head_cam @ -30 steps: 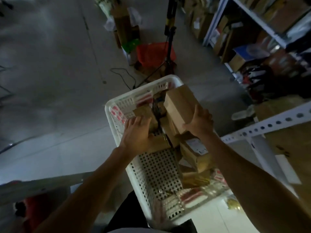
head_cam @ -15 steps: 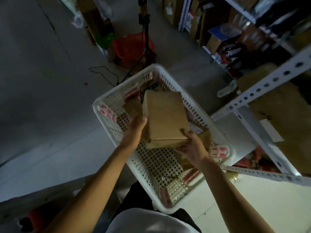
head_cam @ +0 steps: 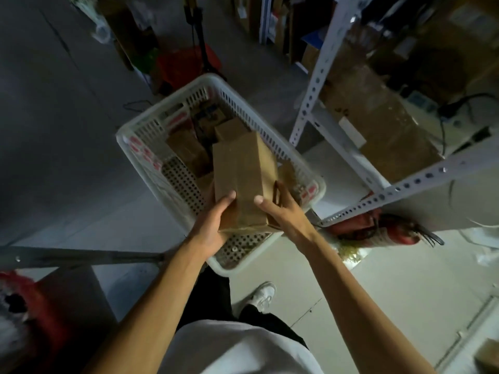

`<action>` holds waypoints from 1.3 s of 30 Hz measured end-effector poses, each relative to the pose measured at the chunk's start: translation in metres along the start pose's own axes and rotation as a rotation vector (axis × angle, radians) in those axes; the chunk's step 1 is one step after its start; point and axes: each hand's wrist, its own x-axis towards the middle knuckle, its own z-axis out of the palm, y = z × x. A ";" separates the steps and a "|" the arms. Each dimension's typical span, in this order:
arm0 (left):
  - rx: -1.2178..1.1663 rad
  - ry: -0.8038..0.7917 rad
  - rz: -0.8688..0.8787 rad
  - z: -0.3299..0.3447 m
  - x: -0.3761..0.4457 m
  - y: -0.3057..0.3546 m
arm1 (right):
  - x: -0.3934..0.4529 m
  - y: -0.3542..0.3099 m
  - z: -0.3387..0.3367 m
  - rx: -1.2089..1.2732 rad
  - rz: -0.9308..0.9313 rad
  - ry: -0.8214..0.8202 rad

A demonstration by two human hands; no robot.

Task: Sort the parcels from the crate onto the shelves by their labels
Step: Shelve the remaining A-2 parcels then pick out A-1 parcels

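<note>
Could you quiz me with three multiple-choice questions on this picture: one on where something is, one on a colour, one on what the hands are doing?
1. Where is the metal shelf rack?
A. right of the crate
B. left of the crate
C. inside the crate

2. What colour is the crate?
A. blue
B. white
C. black

3. How is the brown parcel held?
A. by both hands
B. by one hand
C. by neither

Answers: 1 A, its holed uprights stand on that side. 2 B, its perforated walls are white. 3 A, left hand and right hand grip its near end.
</note>
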 end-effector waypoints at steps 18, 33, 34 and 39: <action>0.375 -0.207 -0.018 0.014 -0.032 -0.014 | -0.097 0.041 -0.023 0.427 -0.119 0.110; 0.666 -0.660 0.034 0.097 -0.024 -0.029 | -0.224 0.096 -0.084 0.510 -0.031 0.262; 0.740 -0.758 -0.017 0.111 -0.023 -0.030 | -0.237 0.100 -0.094 0.507 -0.043 0.288; 1.161 -1.221 -0.222 0.192 -0.046 -0.054 | -0.309 0.125 -0.143 0.466 -0.077 0.389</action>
